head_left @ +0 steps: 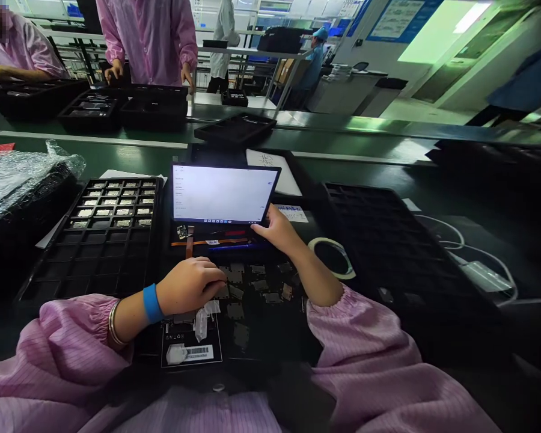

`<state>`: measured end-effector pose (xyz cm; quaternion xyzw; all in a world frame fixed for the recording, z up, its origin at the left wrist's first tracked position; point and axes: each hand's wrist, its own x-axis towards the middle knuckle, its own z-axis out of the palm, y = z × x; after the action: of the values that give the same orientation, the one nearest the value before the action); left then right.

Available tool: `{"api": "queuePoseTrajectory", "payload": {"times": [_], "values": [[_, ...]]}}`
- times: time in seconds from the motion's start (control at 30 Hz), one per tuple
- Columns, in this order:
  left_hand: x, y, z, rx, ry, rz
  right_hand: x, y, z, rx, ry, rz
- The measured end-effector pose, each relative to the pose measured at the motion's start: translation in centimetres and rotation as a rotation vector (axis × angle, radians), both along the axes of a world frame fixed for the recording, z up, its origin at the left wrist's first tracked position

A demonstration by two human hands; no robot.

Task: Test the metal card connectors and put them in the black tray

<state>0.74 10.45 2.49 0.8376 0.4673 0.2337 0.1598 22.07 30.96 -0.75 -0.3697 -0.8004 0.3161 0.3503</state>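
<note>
A lit display panel (223, 193) with a white settings page stands tilted before me. My right hand (282, 231) grips its lower right corner, thumb at the front edge. My left hand (187, 284) is closed, fingers curled down over the near end of an open electronic unit; whatever they pinch is hidden. Below that hand lies a black battery (192, 340) with a barcode label and pieces of clear tape. An orange flex cable (190, 242) runs from the display's lower edge towards my left hand. Several small circuit boards (260, 285) lie scattered between my hands.
A compartment tray (112, 231) at left holds several small boards in its far rows. Another black tray (379, 234) lies at right, beside a tape roll (332, 257) and a white adapter (487, 275) with cable. Bubble-wrapped goods (22, 186) sit far left. Co-workers stand beyond the conveyor.
</note>
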Motion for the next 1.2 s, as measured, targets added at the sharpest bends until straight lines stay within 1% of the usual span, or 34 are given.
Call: {"api": "queuePoseTrajectory", "payload": {"times": [0.13, 0.47, 0.97, 1.2], "values": [[0.03, -0.04, -0.04, 0.004, -0.005, 0.020, 0.07, -0.03, -0.11, -0.006, -0.009, 0.007], [0.00, 0.02, -0.12, 0.001, 0.014, 0.010, 0.12, -0.15, -0.02, -0.048, 0.017, 0.045], [-0.02, -0.08, 0.00, 0.011, 0.005, 0.018, -0.12, -0.39, 0.18, -0.068, 0.039, 0.027], [-0.06, -0.08, 0.00, 0.013, -0.004, 0.014, 0.12, -0.24, 0.33, -0.073, 0.045, 0.071]]}}
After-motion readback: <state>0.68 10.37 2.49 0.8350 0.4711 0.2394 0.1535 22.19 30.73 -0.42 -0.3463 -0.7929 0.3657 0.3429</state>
